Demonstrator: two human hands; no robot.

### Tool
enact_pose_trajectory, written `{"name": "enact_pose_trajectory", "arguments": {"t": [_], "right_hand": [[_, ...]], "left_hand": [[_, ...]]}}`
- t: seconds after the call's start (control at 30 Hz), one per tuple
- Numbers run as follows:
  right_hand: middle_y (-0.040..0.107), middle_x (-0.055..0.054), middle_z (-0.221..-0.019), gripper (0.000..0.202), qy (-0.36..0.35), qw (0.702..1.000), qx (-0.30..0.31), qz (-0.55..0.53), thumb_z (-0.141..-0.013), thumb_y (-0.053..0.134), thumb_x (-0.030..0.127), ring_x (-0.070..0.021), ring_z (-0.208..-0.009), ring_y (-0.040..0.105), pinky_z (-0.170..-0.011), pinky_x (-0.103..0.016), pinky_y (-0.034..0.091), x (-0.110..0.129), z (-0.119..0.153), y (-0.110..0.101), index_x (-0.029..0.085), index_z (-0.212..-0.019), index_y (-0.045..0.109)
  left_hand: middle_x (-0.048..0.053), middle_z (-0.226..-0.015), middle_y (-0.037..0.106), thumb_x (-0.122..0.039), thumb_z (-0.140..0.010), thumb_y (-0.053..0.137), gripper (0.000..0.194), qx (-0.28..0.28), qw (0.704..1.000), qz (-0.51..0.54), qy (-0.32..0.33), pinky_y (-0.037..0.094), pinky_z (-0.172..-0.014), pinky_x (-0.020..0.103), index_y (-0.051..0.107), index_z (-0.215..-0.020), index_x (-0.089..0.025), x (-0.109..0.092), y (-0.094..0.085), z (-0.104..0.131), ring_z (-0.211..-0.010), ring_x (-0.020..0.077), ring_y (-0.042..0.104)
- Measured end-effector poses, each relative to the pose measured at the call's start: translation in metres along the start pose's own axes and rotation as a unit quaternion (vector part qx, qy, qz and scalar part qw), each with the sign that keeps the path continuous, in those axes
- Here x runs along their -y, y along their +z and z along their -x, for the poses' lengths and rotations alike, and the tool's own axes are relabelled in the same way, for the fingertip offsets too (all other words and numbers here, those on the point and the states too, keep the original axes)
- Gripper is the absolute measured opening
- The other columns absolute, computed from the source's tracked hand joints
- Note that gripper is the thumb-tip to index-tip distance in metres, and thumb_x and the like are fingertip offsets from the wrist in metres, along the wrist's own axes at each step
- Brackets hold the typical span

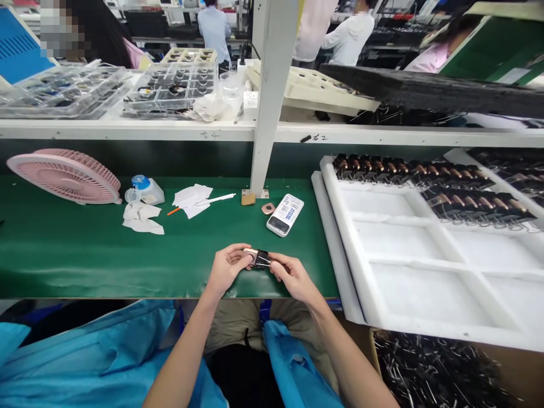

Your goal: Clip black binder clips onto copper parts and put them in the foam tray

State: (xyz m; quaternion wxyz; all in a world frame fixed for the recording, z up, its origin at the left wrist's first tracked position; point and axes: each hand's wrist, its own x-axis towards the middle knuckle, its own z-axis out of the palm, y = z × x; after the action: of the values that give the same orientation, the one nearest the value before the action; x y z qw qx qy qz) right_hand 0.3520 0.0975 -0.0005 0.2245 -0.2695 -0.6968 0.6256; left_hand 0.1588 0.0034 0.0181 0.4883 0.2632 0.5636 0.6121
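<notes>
Above the front of the green table mat (85,255), my left hand (226,267) pinches a small metallic part (251,256) with a round dark feature, perhaps a watch case. A black binder clip (262,259) sits against the part's right side. My right hand (293,273) has its thumb and fingers closed on the clip's wire handles. How far the clip's jaws go over the part cannot be made out. Beyond my hands lie a rose-gold squarish part (268,208), a white device with a printed label (286,215) and a small tan block (248,199).
At right, a white compartment tray (374,283) bears rows of clipped parts (382,167). A box of loose binder clips (437,368) stands below it. Toward the left are a pink fan (63,175), a blue-capped bottle (147,190), wipes (142,218) and a white pen (219,198). A post (267,102) rises ahead.
</notes>
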Motion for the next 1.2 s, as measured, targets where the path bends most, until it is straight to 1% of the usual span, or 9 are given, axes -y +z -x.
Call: {"name": "enact_pose_trajectory", "arguments": {"t": [0.23, 0.33, 0.43, 0.5, 0.57, 0.67, 0.87, 1.03, 1.2], "right_hand": [[0.071, -0.008, -0.094, 0.058, 0.052, 0.997, -0.042, -0.032, -0.097, 0.061, 0.057, -0.0166, -0.074, 0.059, -0.068, -0.029, 0.050, 0.024, 0.022, 0.016, 0.014, -0.136, 0.065], [0.072, -0.011, -0.116, 0.063, 0.079, 0.991, 0.079, -0.078, -0.090, 0.074, 0.053, -0.0175, -0.086, 0.067, -0.077, -0.029, 0.055, 0.041, 0.074, -0.010, 0.020, -0.141, 0.061], [0.076, -0.011, -0.110, 0.046, 0.113, 0.966, 0.212, -0.100, -0.090, 0.076, 0.049, -0.0218, -0.094, 0.072, -0.084, -0.032, 0.058, 0.038, 0.151, -0.062, 0.018, -0.124, 0.073], [0.078, -0.010, -0.099, 0.038, 0.186, 0.969, 0.147, -0.072, -0.095, 0.068, 0.048, -0.0225, -0.088, 0.074, -0.080, -0.032, 0.059, 0.017, 0.207, -0.102, 0.014, -0.112, 0.077], [0.077, -0.009, -0.092, 0.037, 0.302, 0.951, -0.042, 0.054, -0.101, 0.057, 0.044, -0.0209, -0.082, 0.073, -0.074, -0.030, 0.060, -0.018, 0.254, -0.141, 0.012, -0.106, 0.075], [0.075, -0.014, -0.102, 0.038, 0.441, 0.826, -0.242, 0.255, -0.108, 0.039, 0.030, -0.0214, -0.090, 0.072, -0.080, -0.032, 0.058, -0.080, 0.293, -0.190, 0.008, -0.115, 0.070], [0.062, -0.013, -0.132, 0.034, 0.492, 0.741, -0.233, 0.393, -0.102, 0.065, 0.032, -0.0274, -0.118, 0.063, -0.101, -0.049, 0.053, -0.168, 0.294, -0.228, 0.015, -0.131, 0.062], [0.062, -0.013, -0.131, 0.035, 0.497, 0.736, -0.143, 0.438, -0.100, 0.068, 0.035, -0.0274, -0.115, 0.064, -0.098, -0.049, 0.056, -0.202, 0.281, -0.242, 0.014, -0.128, 0.063], [0.066, -0.011, -0.124, 0.029, 0.480, 0.764, -0.116, 0.416, -0.101, 0.067, 0.035, -0.0242, -0.108, 0.066, -0.094, -0.044, 0.058, -0.202, 0.274, -0.259, 0.015, -0.122, 0.066]], "left_hand": [[0.011, -0.091, 0.079, -0.038, -0.069, 0.090, 0.046, -0.004, 0.999, -0.037, 0.006, 0.058, -0.064, 0.028, 0.076, -0.105, -0.013, 0.000, -0.006, -0.001, -0.070, 0.0182, 0.071], [0.007, -0.095, 0.079, -0.034, -0.072, 0.089, 0.042, -0.036, 0.998, -0.033, 0.037, 0.057, -0.069, 0.025, 0.077, -0.107, -0.016, 0.003, -0.010, -0.001, -0.081, 0.0175, 0.071], [0.002, -0.093, 0.077, -0.031, -0.072, 0.088, 0.038, -0.081, 0.994, -0.001, 0.069, 0.056, -0.079, 0.023, 0.078, -0.106, -0.018, 0.003, -0.010, -0.009, -0.086, 0.0144, 0.069], [-0.001, -0.093, 0.075, -0.029, -0.072, 0.087, 0.034, -0.094, 0.993, -0.003, 0.068, 0.057, -0.089, 0.027, 0.079, -0.104, -0.022, 0.001, -0.005, -0.013, -0.088, 0.0146, 0.067], [-0.004, -0.090, 0.072, -0.030, -0.075, 0.085, 0.029, -0.092, 0.993, -0.022, 0.071, 0.056, -0.099, 0.037, 0.079, -0.104, -0.028, -0.002, 0.001, -0.013, -0.088, 0.0166, 0.064], [-0.005, -0.083, 0.065, -0.031, -0.079, 0.081, 0.023, -0.081, 0.991, -0.048, 0.099, 0.057, -0.099, 0.052, 0.077, -0.101, -0.034, -0.006, 0.007, -0.010, -0.083, 0.0198, 0.059], [0.001, -0.084, 0.061, -0.029, -0.077, 0.084, 0.026, -0.082, 0.990, -0.059, 0.096, 0.062, -0.071, 0.041, 0.073, -0.099, -0.022, -0.006, 0.007, -0.010, -0.078, 0.0183, 0.060], [0.002, -0.088, 0.063, -0.026, -0.075, 0.086, 0.025, -0.092, 0.990, -0.046, 0.096, 0.062, -0.065, 0.035, 0.071, -0.093, -0.018, -0.007, 0.008, -0.011, -0.078, 0.0161, 0.060], [0.002, -0.087, 0.066, -0.025, -0.071, 0.089, 0.029, -0.094, 0.992, -0.039, 0.079, 0.064, -0.063, 0.034, 0.073, -0.094, -0.017, -0.009, 0.009, -0.010, -0.077, 0.0173, 0.063]]}}
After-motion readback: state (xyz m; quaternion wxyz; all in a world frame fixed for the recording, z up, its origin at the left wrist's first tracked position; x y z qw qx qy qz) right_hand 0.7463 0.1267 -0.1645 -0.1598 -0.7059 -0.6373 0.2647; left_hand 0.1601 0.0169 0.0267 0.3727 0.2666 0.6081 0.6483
